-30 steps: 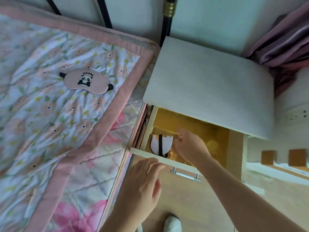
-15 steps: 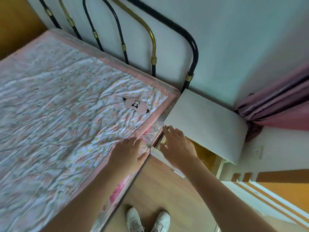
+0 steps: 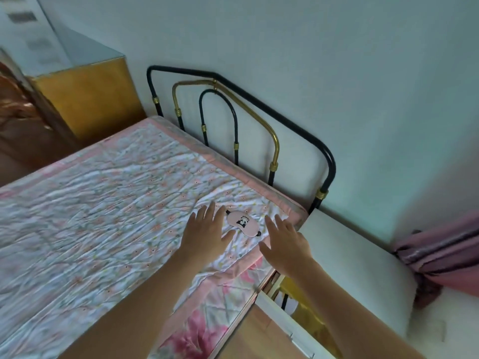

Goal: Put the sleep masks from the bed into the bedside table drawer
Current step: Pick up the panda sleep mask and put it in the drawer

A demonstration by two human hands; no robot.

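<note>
Pink panda sleep mask (image 3: 243, 223) flat on bed quilt (image 3: 103, 203), between both hands: just right of left hand (image 3: 206, 233) fingers (image 3: 210, 211), just left of right hand (image 3: 285, 242) fingers (image 3: 270, 222), long axis diagonal, near end toward right hand. Both sets of fingers spread wide, holding nothing, left seemingly a bit nearer. Nothing in the way; open drawer (image 3: 300, 307) w/ white mask (image 3: 286, 303) already inside, below right wrist, bedside table (image 3: 363, 268) to its right.

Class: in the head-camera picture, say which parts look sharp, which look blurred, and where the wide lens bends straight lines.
Head view: the pink panda sleep mask and headboard read fairly sharp; the quilt smears toward the left edge; the bedside table edge bows with lens distortion.
</note>
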